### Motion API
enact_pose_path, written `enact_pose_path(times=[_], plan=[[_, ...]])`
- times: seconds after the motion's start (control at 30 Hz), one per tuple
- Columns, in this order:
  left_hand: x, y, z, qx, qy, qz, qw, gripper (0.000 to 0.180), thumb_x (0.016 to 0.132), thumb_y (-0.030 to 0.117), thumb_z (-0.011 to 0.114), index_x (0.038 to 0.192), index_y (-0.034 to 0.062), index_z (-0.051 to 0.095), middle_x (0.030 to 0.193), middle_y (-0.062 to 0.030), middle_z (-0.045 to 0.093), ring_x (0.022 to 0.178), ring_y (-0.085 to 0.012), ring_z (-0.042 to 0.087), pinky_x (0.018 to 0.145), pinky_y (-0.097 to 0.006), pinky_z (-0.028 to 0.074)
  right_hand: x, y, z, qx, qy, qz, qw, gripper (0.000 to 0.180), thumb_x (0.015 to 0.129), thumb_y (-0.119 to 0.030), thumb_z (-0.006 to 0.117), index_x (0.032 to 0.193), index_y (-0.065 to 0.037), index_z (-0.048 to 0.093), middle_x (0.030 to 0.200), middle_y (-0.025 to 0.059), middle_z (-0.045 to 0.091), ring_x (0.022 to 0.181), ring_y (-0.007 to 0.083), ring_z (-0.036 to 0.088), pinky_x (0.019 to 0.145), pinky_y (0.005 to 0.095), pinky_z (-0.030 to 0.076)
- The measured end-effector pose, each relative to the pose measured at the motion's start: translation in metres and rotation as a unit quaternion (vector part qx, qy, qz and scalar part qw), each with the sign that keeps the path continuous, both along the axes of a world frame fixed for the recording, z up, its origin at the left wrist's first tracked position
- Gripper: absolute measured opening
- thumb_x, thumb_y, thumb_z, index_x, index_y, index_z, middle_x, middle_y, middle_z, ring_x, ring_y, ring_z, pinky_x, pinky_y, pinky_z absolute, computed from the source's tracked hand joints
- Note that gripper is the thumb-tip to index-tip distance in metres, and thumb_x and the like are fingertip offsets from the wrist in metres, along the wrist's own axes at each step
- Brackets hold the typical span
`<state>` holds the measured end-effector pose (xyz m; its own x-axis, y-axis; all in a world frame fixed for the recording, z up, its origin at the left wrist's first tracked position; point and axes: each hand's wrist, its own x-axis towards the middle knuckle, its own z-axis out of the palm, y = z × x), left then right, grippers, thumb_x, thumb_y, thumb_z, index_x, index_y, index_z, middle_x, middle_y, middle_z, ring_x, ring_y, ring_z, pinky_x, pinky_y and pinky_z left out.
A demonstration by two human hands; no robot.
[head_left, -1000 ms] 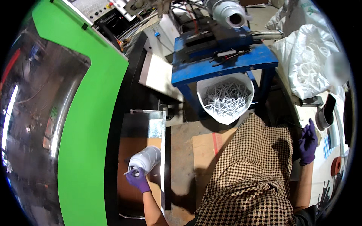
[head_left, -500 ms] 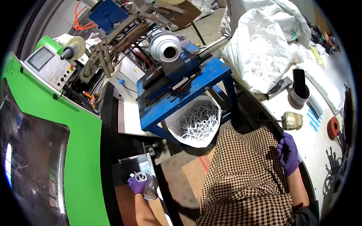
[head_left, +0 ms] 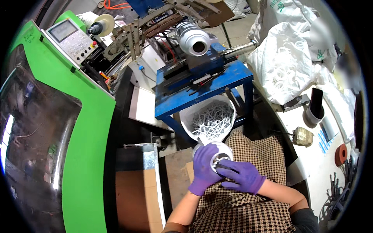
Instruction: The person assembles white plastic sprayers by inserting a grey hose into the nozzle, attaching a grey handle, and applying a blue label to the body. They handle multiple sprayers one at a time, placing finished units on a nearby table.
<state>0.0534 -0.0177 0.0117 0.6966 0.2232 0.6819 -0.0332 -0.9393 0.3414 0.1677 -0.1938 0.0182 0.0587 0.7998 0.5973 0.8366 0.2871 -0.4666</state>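
Observation:
A white hollow round plastic part [head_left: 223, 148] is held over my lap, its round opening facing me. My left hand [head_left: 205, 167], in a purple glove, is wrapped round its left side. My right hand [head_left: 243, 176], gloved the same, has its fingers bent together at the opening, the tips partly inside. Small white pieces show in that opening; what the right fingertips grip is hidden. Just beyond the hands stands a white bucket [head_left: 184, 116] holding many thin white plastic strips [head_left: 213, 120].
A blue metal bench [head_left: 165, 110] bears a clamp-like fixture with a silver-white round part [head_left: 193, 40]. At left is a green machine [head_left: 91, 128] with a control panel. On the right, a white table [head_left: 307, 165] holds a phone in a cup [head_left: 315, 112] and a red-brown ring [head_left: 341, 154].
My left hand has come from the metal-edged tray at lower left to my lap with the white part. The right hand has moved left from the table edge to the part's opening.

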Motion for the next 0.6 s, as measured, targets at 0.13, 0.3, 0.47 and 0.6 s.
enact_pose_path(times=[0.13,0.3,0.47,0.6], plan=[[0.018,-0.028,-0.018,0.029,0.005,0.004,1.0,0.057,0.075,0.04,0.081,0.12,0.008,0.065,0.126,-0.0099,0.068,0.124,-0.0333,0.06,0.11,-0.055,0.039,0.001,-0.011,-0.015,-0.126,0.001,-0.125,0.984,0.049,0.085,-0.032,0.074,0.129,-0.015,0.058,0.119,0.0083,0.061,0.085,0.0257,0.07,0.067,0.0376,0.056],[0.032,-0.042,-0.041,0.09,0.096,-0.071,0.989,0.056,0.077,0.036,0.077,0.126,0.0105,0.066,0.134,-0.0061,0.063,0.132,-0.0325,0.053,0.113,-0.054,0.036,0.004,-0.022,-0.061,-0.322,-0.006,-0.15,0.935,0.033,0.085,-0.033,0.074,0.109,-0.011,0.068,0.113,0.0096,0.064,0.086,0.0287,0.071,0.07,0.0432,0.057],[0.035,-0.051,-0.035,0.097,0.082,-0.067,0.99,0.046,0.079,0.031,0.077,0.119,0.0108,0.068,0.125,-0.0058,0.069,0.123,-0.0332,0.06,0.11,-0.054,0.037,0.008,-0.045,-0.045,-0.082,-0.063,-0.179,0.978,0.036,0.081,-0.03,0.074,0.112,-0.015,0.065,0.112,0.0072,0.065,0.087,0.0306,0.067,0.068,0.0433,0.056],[0.047,-0.057,-0.029,0.131,0.053,-0.054,0.989,0.04,0.077,0.029,0.077,0.113,0.0112,0.069,0.118,-0.0066,0.07,0.119,-0.0332,0.062,0.108,-0.053,0.039,0.004,-0.048,-0.05,-0.275,-0.029,-0.212,0.937,0.037,0.084,-0.019,0.069,0.12,-0.014,0.058,0.116,0.0107,0.065,0.074,0.0331,0.069,0.061,0.0454,0.056]])
